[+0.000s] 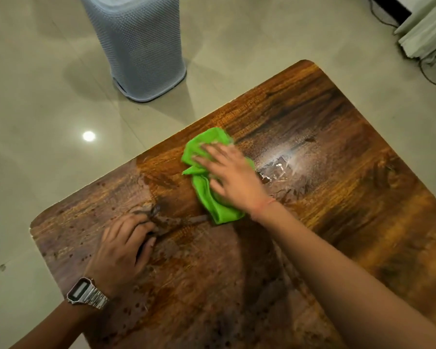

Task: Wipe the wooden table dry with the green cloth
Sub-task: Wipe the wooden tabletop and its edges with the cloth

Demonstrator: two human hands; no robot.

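You look down on a glossy beige tiled floor point(35, 84) reflecting a ceiling light point(88, 136), with a grey perforated tower appliance point(139, 46) standing ahead and pale curtains point(425, 34) at upper right.

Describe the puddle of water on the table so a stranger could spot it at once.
Start at the wooden table that fills the lower right of the view, then find the green cloth under the right hand. Just right of that hand lies the puddle: a glassy patch with a bright white glare, unlike the small dark droplets scattered near the left hand.
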